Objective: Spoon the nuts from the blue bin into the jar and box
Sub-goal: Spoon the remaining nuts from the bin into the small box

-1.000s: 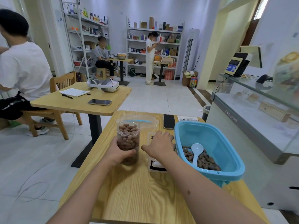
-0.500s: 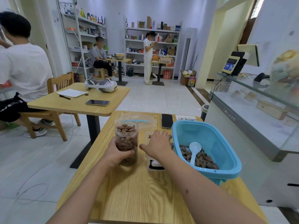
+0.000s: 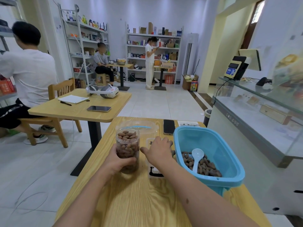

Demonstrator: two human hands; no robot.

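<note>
The bench (image 3: 147, 202) carries a blue bin (image 3: 229, 161) right of the right hand (image 3: 159, 153), with nuts (image 3: 206, 166) and a white spoon (image 3: 196, 158) inside. The counter (image 3: 246, 128) beyond reads something like "coolpad", blurred. The jar (image 3: 127, 145), nearly full, sits in the left hand (image 3: 118, 163), fingers curled round it. The right fingers (image 3: 164, 141) lie spread, relaxed, over the clear box (image 3: 154, 172).

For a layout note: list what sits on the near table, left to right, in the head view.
Jar gripped by the left hand → box under the right hand → blue bin holding the spoon.
</note>
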